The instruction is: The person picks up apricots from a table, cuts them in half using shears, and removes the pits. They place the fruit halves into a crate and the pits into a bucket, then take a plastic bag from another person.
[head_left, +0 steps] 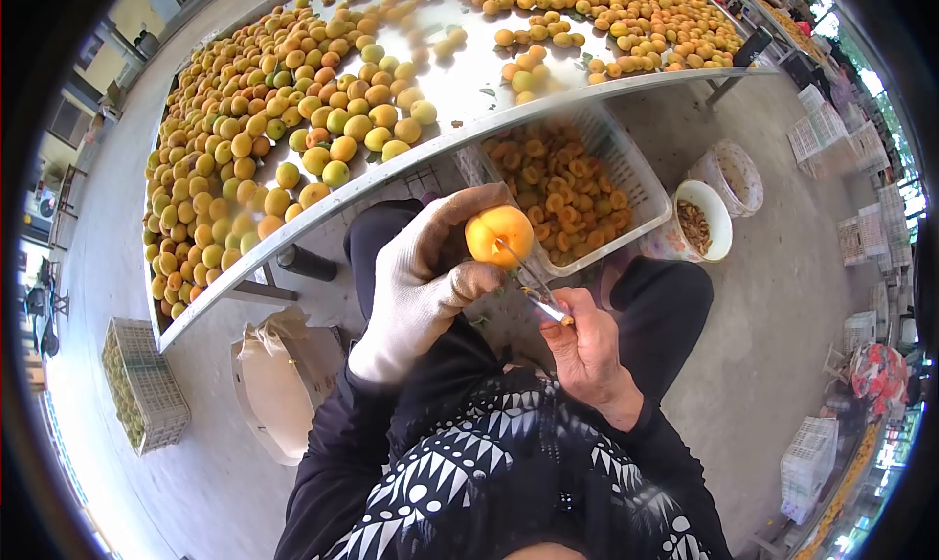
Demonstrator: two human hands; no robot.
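Note:
My left hand [425,276], in a pale work glove, holds a yellow-orange apricot [497,233] between its thumb and fingers. Bare-skinned, my right hand [590,351] grips a small knife [544,303] whose thin blade points up and touches the fruit's near side, where a small opening shows. Just beyond the apricot, a white plastic crate [641,190] contains many halved, pitted apricots [567,193]. Whole yellow, orange and greenish apricots [293,100] lie spread over the metal table [455,51] above.
Right of the crate stand a white bucket [719,229] with brown pits and another bucket [748,193]. A cardboard box [269,399] and a crate of green fruit [161,389] are on the floor at left. Stacked crates [817,134] line the right side.

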